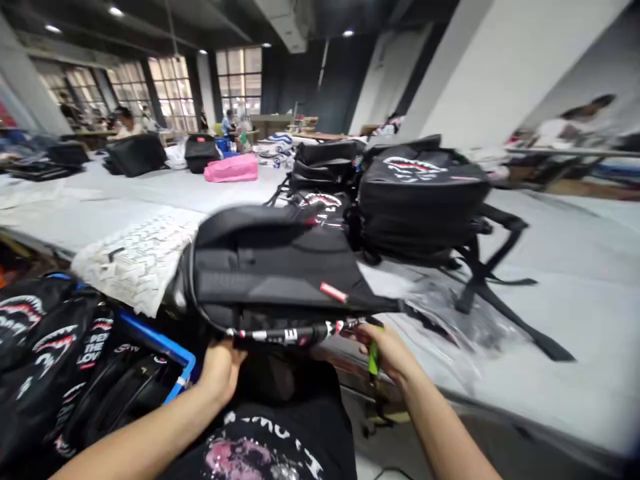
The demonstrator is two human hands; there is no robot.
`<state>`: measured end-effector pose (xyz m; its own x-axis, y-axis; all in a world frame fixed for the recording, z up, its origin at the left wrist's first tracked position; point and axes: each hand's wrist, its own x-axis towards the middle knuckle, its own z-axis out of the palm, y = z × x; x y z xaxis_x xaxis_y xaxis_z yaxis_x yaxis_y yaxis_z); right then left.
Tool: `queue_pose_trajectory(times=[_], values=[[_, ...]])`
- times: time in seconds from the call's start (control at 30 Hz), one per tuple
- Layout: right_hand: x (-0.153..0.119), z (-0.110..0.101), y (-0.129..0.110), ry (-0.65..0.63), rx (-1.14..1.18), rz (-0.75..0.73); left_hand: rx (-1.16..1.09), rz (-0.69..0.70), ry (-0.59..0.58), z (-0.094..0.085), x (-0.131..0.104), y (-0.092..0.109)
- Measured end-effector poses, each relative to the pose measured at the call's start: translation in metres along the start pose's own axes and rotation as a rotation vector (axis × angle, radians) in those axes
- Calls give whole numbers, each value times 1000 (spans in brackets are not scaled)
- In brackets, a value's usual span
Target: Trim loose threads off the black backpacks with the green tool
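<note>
A black backpack [280, 267] with a small red tag lies on its side at the table's near edge, a lettered strap running along the side facing me. My left hand [220, 370] is closed on its lower left edge, the fingertips hidden beneath the bag. At the lower right corner, my right hand [383, 347] has its fingers closed around the strap end. In that same hand is a small bright green tool [373, 358], mostly covered, so its kind is unclear.
More black backpacks [420, 200] with shark-mouth prints stand behind on the white table [565, 267]. Clear plastic [450, 327] lies to the right. A blue-framed cart [160, 340] full of bags is at lower left. A pink bag [231, 168] lies farther back; people work beyond.
</note>
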<state>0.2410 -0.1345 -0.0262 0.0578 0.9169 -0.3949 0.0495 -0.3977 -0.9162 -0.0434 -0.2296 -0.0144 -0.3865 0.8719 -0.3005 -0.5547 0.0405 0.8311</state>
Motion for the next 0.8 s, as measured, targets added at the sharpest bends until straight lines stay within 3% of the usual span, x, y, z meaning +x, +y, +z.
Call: queue_pose_trajectory(times=[0.07, 0.13, 0.17, 0.2, 0.23, 0.27, 0.3, 0.37, 0.4, 0.47, 0.53, 0.6, 0.7, 0.8], values=[[16, -7, 4, 112, 49, -22, 252, -301, -304, -13, -19, -40], [29, -11, 2, 182, 61, -84, 490, -516, -679, -11, -35, -43], [33, -12, -1, 201, 57, -122, 609, -533, -873, -4, -37, -34], [34, -11, -5, 216, 53, -156, 726, -459, -1034, 7, -35, -19], [33, -9, -10, 241, 25, -208, 845, -290, -1136, 19, -26, -2], [30, -5, -14, 283, -40, -295, 946, -41, -1118, 30, -11, 14], [25, 2, -18, 342, -147, -420, 1026, 246, -980, 40, 10, 29], [10, 23, -24, 452, -464, -736, 1189, 653, -528, 51, 63, 47], [2, 36, -25, 442, -662, -879, 1312, 704, -312, 51, 91, 49], [-10, 67, -23, 237, -994, -1011, 1555, 524, 0, 42, 140, 43], [-13, 94, -17, -40, -1173, -978, 1637, 348, 31, 27, 172, 28], [-7, 104, -8, -132, -1232, -868, 1670, 266, -42, 11, 188, 16], [3, 82, 9, 35, -1264, -602, 1728, 200, -84, 0, 197, 11], [1, 44, 30, 299, -1242, -344, 1749, 184, -72, 9, 204, 13]])
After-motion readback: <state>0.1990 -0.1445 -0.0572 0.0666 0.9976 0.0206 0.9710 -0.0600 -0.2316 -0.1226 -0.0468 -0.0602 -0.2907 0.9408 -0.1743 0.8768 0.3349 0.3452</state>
